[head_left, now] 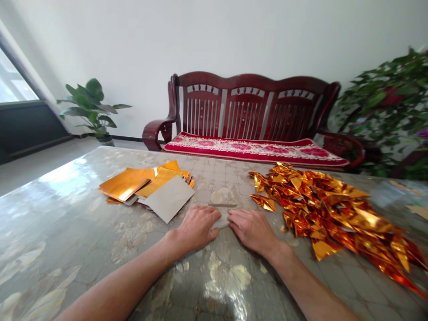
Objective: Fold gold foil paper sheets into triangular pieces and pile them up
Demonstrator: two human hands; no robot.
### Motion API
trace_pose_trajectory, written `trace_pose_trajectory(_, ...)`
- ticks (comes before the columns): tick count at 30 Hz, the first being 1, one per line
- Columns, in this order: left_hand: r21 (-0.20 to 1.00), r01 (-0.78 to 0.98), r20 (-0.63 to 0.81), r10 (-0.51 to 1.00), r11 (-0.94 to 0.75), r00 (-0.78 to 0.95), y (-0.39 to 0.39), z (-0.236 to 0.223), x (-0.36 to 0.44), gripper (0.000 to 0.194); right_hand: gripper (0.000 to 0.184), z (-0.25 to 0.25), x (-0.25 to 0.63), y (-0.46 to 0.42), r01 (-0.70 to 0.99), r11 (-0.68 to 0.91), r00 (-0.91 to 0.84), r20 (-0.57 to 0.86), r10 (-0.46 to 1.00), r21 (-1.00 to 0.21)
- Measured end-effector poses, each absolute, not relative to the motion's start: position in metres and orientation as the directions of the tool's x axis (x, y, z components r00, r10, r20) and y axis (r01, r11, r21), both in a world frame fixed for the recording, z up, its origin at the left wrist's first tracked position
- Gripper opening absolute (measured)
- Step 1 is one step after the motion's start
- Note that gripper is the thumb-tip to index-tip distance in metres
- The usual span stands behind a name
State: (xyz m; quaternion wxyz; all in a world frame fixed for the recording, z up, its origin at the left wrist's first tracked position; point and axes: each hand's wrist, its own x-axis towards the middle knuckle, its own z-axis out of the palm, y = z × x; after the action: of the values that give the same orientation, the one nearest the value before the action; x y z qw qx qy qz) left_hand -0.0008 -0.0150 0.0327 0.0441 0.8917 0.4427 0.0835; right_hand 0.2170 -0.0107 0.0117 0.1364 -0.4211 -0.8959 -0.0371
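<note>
My left hand [198,227] and my right hand [251,229] lie side by side on the glossy table [67,214], fingers pressed down flat on a small folded sheet of paper [223,215], grey side up. Only the sheet's far edge and middle show between the hands. A stack of flat gold foil sheets [133,183], with one grey-backed sheet [170,198] lying on it, sits to the left of my left hand. A heap of several folded gold foil pieces [331,209] spreads to the right of my right hand.
A dark red wooden bench [247,107] with a red patterned cushion stands behind the table. Potted plants stand at the far left [92,107] and at the right [391,98]. A window is at the left edge.
</note>
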Motion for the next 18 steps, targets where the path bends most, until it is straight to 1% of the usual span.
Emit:
trace_pose_trajectory(4,0.136,0.799,0.118,0.81,-0.586,0.574,-0.013,0.032,0.0,0.017,0.021,0.01,0.211,-0.009,0.793,0.606,-0.566,0.298,0.768,-0.055)
trace_pose_trajectory(7,0.18,0.801,0.151,0.821,-0.571,0.551,-0.011,0.027,-0.001,0.01,0.018,0.014,0.212,-0.01,0.801,0.591,-0.542,0.304,0.783,-0.094)
trace_pose_trajectory(8,0.201,0.803,0.164,0.827,-0.561,0.538,-0.01,0.025,-0.001,0.013,0.016,0.016,0.213,-0.011,0.8,0.59,-0.538,0.303,0.787,-0.112)
trace_pose_trajectory(11,0.25,0.808,0.209,0.844,-0.534,0.494,-0.006,0.021,-0.003,0.029,0.022,0.019,0.216,-0.012,0.805,0.567,-0.505,0.3,0.81,-0.176)
trace_pose_trajectory(12,0.26,0.808,0.222,0.847,-0.529,0.484,-0.005,0.019,-0.003,0.032,0.021,0.019,0.217,-0.012,0.814,0.547,-0.481,0.301,0.824,-0.196)
trace_pose_trajectory(13,0.27,0.807,0.231,0.849,-0.525,0.475,-0.004,0.018,-0.003,0.034,0.019,0.019,0.218,-0.011,0.826,0.522,-0.451,0.305,0.839,-0.212)
trace_pose_trajectory(16,0.309,0.81,0.237,0.865,-0.499,0.442,-0.001,0.016,-0.004,0.033,0.027,0.015,0.216,-0.006,0.867,0.44,-0.358,0.323,0.876,-0.233)
trace_pose_trajectory(18,0.341,0.818,0.238,0.884,-0.463,0.401,0.002,0.015,-0.005,0.03,0.024,0.012,0.214,-0.002,0.878,0.402,-0.308,0.336,0.89,-0.26)
